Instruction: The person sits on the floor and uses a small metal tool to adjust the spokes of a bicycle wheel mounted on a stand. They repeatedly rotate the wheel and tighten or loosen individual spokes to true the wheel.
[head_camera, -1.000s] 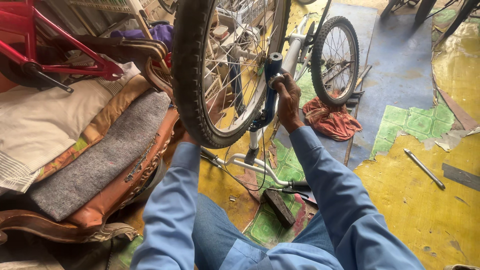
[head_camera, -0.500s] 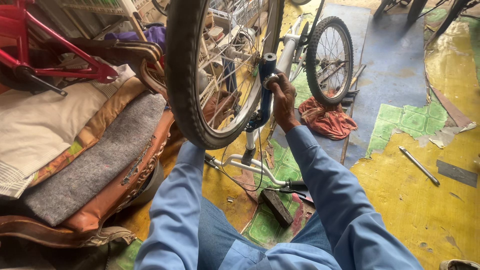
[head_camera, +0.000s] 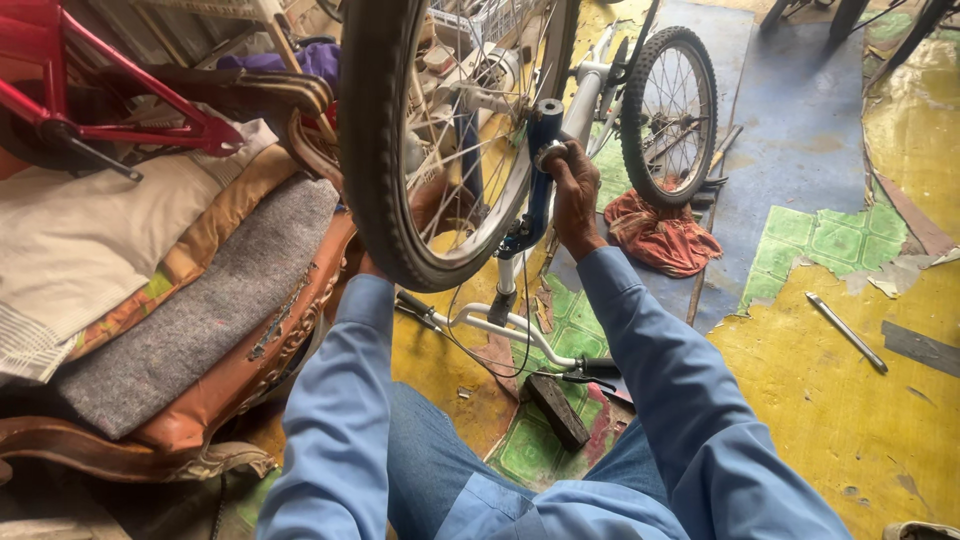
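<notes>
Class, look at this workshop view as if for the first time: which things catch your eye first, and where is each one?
The big black front wheel of an upturned bicycle fills the top centre, with the person's right hand gripping the blue fork leg beside it. The left hand is partly hidden behind the spokes. A red cloth lies on the floor under the smaller rear wheel, and a metal rod lies on the yellow floor at right.

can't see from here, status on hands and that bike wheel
Right hand gripping blue fork. Left hand behind front wheel, grip unclear. Red rag on floor nearby.
</notes>
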